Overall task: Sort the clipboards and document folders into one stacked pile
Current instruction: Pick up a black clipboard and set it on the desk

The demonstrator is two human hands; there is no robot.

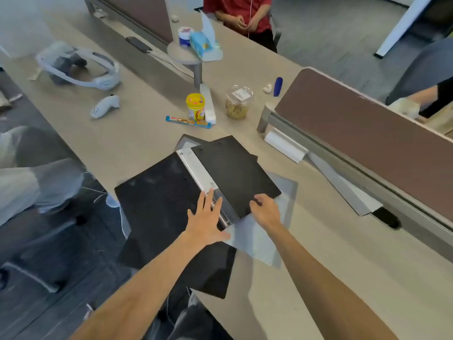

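Observation:
A loose pile of folders and clipboards lies at the near edge of the beige desk (pixel 137 138). A black clipboard (pixel 235 173) sits on top at the right, tilted. My right hand (pixel 266 209) grips its near corner. A larger black folder (pixel 159 200) with a white spine strip (pixel 196 168) lies to the left and hangs over the desk edge. My left hand (pixel 204 223) rests flat on it, fingers spread, near the spine. A clear translucent folder (pixel 282 200) shows underneath at the right. Another black board (pixel 210 273) sticks out below my left forearm.
Behind the pile are a yellow tub (pixel 195 106), a snack bar (pixel 187 121), a clear jar (pixel 238 102), a white controller (pixel 105 106) and a headset (pixel 81 67). A brown divider panel (pixel 367 138) runs along the right. A person in red (pixel 241 13) sits across.

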